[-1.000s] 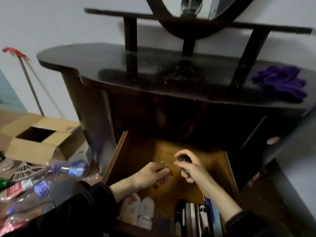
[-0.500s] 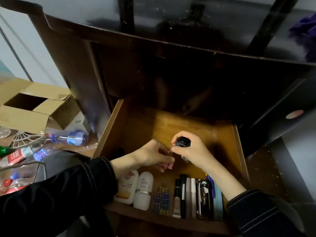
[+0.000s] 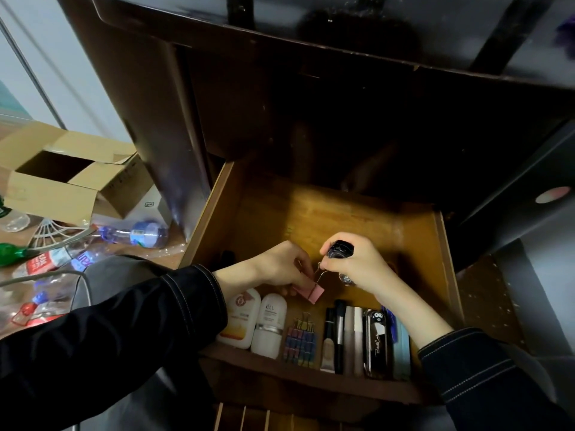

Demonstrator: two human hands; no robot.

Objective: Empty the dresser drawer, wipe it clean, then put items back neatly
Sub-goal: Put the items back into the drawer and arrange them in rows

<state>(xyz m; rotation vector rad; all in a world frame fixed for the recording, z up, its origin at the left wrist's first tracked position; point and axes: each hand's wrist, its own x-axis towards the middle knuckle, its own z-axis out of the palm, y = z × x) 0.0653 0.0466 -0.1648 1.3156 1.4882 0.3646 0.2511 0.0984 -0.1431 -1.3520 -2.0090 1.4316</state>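
The wooden drawer stands pulled out of the dark dresser. Along its front edge lie two white bottles, several coloured binder clips, dark and pale cosmetic tubes, a black case and a light blue item. My left hand pinches a pink binder clip over the drawer's middle. My right hand grips a small black-capped bottle, and its fingertips touch the clip's wire handle. The drawer's back half is bare wood.
An open cardboard box sits on the floor at the left, with plastic water bottles, a white wire fan guard and a green bottle scattered near it. A purple cloth lies on the dresser top at far right.
The view has tilted down and closer to the drawer. Both hands have stayed together over the drawer's middle, and the pink clip now hangs lower, near the white bottles.
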